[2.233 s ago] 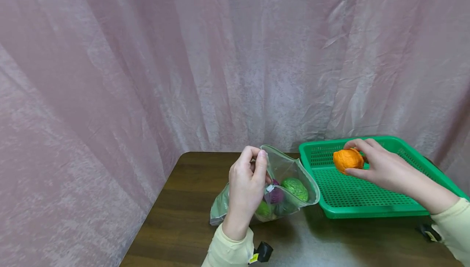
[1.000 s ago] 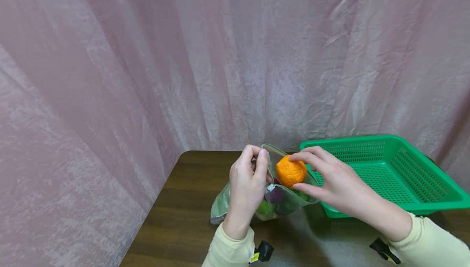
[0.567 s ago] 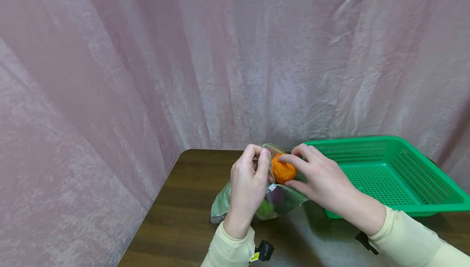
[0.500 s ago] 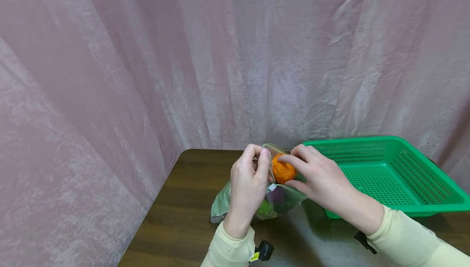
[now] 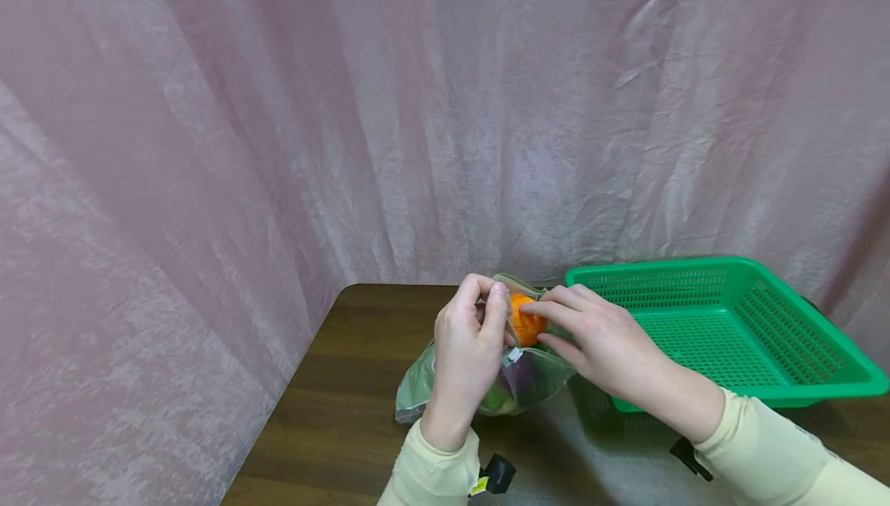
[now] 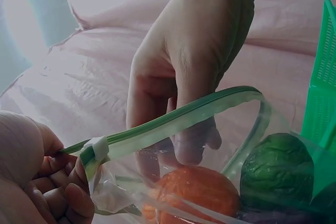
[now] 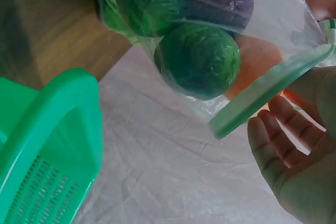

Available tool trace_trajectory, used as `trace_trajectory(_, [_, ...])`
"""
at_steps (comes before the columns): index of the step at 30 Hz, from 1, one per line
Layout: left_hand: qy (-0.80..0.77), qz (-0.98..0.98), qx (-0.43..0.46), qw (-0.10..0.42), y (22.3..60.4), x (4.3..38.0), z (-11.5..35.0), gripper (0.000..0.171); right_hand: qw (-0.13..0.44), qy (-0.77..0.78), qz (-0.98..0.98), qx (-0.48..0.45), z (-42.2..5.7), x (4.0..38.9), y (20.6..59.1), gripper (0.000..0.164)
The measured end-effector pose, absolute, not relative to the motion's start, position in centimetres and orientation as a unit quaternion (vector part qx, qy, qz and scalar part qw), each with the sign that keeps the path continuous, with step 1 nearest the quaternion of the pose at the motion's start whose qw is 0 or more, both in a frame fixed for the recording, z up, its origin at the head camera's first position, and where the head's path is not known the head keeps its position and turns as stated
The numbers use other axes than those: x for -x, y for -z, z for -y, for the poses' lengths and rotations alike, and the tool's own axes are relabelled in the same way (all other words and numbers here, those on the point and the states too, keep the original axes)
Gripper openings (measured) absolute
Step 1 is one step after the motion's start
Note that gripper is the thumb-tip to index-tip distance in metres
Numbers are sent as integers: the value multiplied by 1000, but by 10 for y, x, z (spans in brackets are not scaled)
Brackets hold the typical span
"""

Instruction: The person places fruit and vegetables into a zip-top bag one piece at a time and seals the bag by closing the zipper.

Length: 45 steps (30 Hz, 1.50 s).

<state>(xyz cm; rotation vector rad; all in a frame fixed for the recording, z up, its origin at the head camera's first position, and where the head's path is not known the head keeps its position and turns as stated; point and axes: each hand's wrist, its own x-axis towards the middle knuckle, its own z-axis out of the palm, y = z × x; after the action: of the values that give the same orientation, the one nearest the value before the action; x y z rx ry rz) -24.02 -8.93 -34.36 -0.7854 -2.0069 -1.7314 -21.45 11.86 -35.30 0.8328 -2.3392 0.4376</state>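
Observation:
My left hand (image 5: 469, 348) pinches the rim of a clear zip bag (image 6: 184, 111) beside its white slider (image 6: 96, 149), keeping the mouth apart. The bag rests on the table. Within its mouth, my right hand (image 5: 601, 336) has thumb and fingertips on a wrinkled orange (image 5: 527, 322); whether they still bear its weight is hard to see. In the right wrist view, round green vegetables (image 7: 198, 60) and a purple one (image 7: 220, 1) show through the film. The left hand hides part of the bag in the head view.
A green perforated plastic basket (image 5: 695, 394) stands to the right of the bag, near the table's back edge. The brown wooden table (image 5: 348, 382) ends at a pink curtain (image 5: 417, 143) behind. Small black wrist cameras sit below both sleeves.
My right hand has carried the orange leftward from over the basket and down into the bag's mouth. My left hand has kept its hold on the rim.

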Motion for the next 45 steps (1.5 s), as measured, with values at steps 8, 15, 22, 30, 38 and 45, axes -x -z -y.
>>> trace_trajectory(8, [618,713,277,180,343,241,90,24,277,-201,882,-324,-121,215,353,41])
trace_trajectory(15, [624,706,270,197,343,243,93,20,253,-252,893,-275,-128,211,350,37])
trace_trajectory(22, [624,709,260,201,341,242,91,19,258,-254,899,-246,-139,210,349,34])
trace_trajectory(30, [613,718,259,205,343,243,90,20,229,-243,924,-185,-151,218,347,42])
trace_trajectory(38, [557,753,267,228,334,250,98,25,108,-293,936,-165,-154,238,339,46])
trace_trajectory(45, [499,784,259,262,325,258,103,21,68,-320,931,-161,-148,255,336,26])
